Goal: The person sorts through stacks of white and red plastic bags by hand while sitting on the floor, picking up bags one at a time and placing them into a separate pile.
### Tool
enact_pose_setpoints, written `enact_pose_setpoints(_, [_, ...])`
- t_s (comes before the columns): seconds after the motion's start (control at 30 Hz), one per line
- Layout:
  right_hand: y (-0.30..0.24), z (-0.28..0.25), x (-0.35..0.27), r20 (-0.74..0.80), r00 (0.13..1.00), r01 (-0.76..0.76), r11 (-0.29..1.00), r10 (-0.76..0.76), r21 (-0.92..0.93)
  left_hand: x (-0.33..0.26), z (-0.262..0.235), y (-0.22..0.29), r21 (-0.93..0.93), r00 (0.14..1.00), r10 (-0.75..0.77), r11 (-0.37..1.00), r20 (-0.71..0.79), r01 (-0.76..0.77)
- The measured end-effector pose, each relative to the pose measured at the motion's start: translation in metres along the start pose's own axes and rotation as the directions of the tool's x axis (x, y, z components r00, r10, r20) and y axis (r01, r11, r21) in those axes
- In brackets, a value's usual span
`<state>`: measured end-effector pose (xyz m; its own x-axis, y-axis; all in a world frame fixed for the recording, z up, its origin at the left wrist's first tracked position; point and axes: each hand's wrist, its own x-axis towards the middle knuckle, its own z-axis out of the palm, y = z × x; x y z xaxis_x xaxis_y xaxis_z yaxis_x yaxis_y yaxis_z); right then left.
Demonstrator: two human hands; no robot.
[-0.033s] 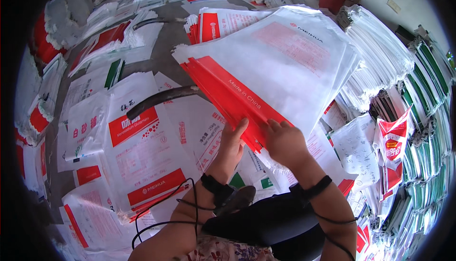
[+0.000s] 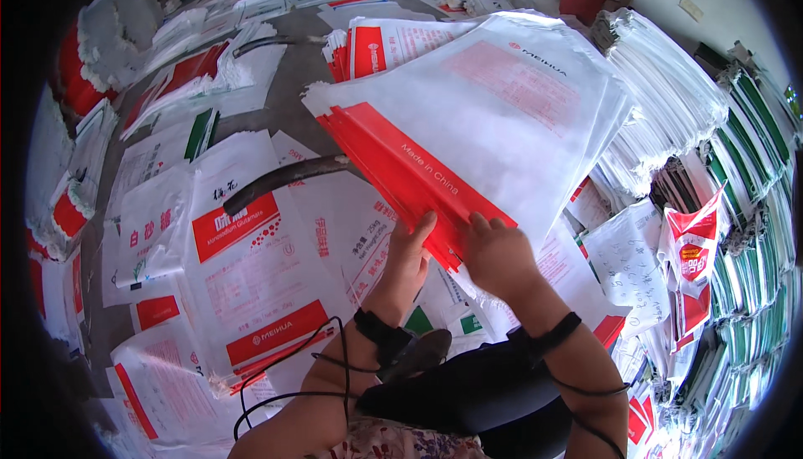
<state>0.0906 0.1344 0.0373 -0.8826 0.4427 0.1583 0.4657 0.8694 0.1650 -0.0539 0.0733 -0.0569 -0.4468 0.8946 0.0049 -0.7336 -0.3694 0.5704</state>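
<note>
A thick stack of flat white woven sacks [image 2: 502, 124] with red end bands lies in front of me, tilted, its near left edge raised. My left hand [image 2: 408, 254] grips that red edge, thumb on top and fingers hidden beneath the sacks. Just to the right, my right hand [image 2: 500, 257] is closed on the same red edge, its fingers curled over the top sack. Several layers fan out slightly along the stack's right side. More sacks [image 2: 381, 45] with red bands lie under its far end.
Flat printed sacks [image 2: 251, 292] spread over the floor at left, with a dark curved bar [image 2: 284, 181] across them. Tall piles of folded white sacks [image 2: 661, 91] and green-striped sacks [image 2: 753, 141] stand at right. A black cable [image 2: 346, 367] loops beside my left forearm.
</note>
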Motion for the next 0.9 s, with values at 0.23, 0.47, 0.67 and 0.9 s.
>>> enact_pose_setpoints(0.23, [-0.026, 0.025, -0.007, -0.001, 0.999, -0.036, 0.987, 0.037, -0.158, 0.004, -0.014, -0.010, -0.015, 0.999, -0.045, 0.999, -0.028, 0.044])
enact_pose_setpoints(0.47, [-0.018, 0.016, -0.006, 0.052, 0.996, -0.067, 0.998, 0.068, -0.016, 0.004, -0.012, -0.009, -0.031, 0.998, -0.053, 0.998, -0.033, 0.052])
enact_pose_setpoints(0.67, [0.055, -0.002, 0.008, -0.031, 0.964, -0.191, 0.775, 0.263, 0.603, 0.004, -0.005, -0.014, 0.001, 0.999, -0.034, 0.999, -0.011, 0.034])
enact_pose_setpoints(0.9, [0.174, -0.138, 0.049, -0.486, 0.457, 0.128, 0.485, 0.745, 0.865, 0.000, -0.005, -0.001, 0.056, 0.999, -0.024, 0.998, -0.022, 0.025])
